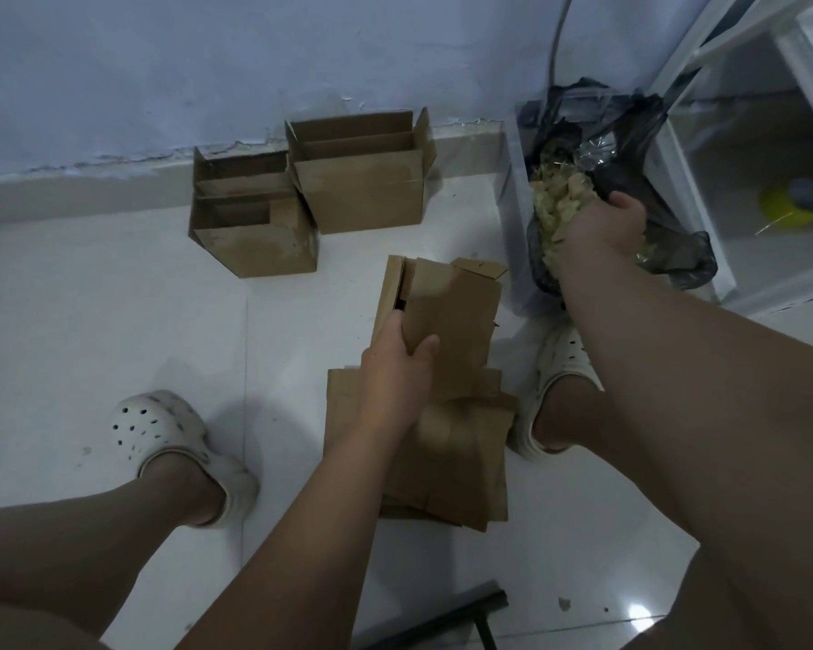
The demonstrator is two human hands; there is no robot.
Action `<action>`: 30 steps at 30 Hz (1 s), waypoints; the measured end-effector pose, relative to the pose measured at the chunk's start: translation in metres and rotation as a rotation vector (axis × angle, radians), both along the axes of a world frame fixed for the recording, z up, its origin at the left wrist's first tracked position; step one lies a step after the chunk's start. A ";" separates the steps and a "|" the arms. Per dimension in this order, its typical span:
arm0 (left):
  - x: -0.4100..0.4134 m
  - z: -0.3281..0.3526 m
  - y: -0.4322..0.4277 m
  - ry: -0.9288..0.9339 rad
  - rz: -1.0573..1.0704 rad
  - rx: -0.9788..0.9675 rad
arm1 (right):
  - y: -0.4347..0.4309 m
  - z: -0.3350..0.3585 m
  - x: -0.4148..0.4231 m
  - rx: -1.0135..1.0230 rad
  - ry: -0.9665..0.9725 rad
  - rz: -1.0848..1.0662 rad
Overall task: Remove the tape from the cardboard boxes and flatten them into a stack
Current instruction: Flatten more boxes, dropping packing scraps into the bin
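My left hand (395, 372) grips a flattened brown cardboard box (447, 316) by its near edge, thumb on top, holding it above a stack of flattened boxes (447, 466) on the floor between my feet. My right hand (601, 227) reaches into a black bin bag (630, 133) at the right and is pushed into a wad of crumpled yellowish tape (555, 199); its fingers are hidden, so the grip is unclear. Two open upright boxes stand against the wall: a smaller box (254, 246) on the left and a taller box (362, 194) beside it.
White tiled floor (113, 312) all around, with a blue wall (207, 63) behind the boxes. A white shelf unit (691, 190) stands at the right beside the bag. My feet in white clogs (174, 443) flank the stack. A dark bar (479, 607) lies at the bottom edge.
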State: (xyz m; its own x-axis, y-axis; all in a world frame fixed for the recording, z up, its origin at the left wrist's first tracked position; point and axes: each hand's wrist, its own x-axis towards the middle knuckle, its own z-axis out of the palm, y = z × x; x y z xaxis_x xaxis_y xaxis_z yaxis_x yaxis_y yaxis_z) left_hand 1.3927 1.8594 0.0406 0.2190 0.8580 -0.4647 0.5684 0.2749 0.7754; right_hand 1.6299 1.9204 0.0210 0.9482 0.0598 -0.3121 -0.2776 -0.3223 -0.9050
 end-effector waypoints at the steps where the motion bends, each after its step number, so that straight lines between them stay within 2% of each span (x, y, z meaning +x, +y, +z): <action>1: 0.000 -0.001 0.001 -0.001 0.026 -0.010 | -0.003 -0.002 -0.007 0.006 0.002 0.025; 4: -0.003 -0.003 0.004 -0.027 0.106 -0.030 | -0.010 -0.007 -0.034 -0.019 0.011 0.178; 7: -0.010 -0.003 0.010 -0.063 0.123 -0.034 | -0.024 -0.019 -0.067 0.033 0.243 0.435; 10: -0.017 0.000 0.015 -0.123 0.136 -0.054 | -0.037 -0.026 -0.085 -0.033 0.420 0.649; 14: -0.026 0.002 0.016 -0.228 0.186 -0.043 | -0.050 -0.026 -0.090 -0.174 0.352 0.814; 18: -0.036 0.007 0.023 -0.313 0.234 0.015 | -0.063 -0.014 -0.091 -0.111 0.453 0.882; 23: -0.053 0.009 0.031 -0.358 0.245 -0.007 | -0.069 0.001 -0.093 0.006 0.278 0.909; 30: -0.064 0.014 0.034 -0.413 0.260 0.003 | -0.066 0.023 -0.105 0.015 0.025 0.886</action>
State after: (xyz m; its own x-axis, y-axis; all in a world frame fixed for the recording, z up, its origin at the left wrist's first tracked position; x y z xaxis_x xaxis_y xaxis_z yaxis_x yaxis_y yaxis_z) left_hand 1.3291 1.8930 0.0542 0.1629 0.9098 -0.3817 0.1259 0.3646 0.9226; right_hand 1.5245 1.8539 0.0444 0.5441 0.7733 -0.3256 0.0482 -0.4162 -0.9080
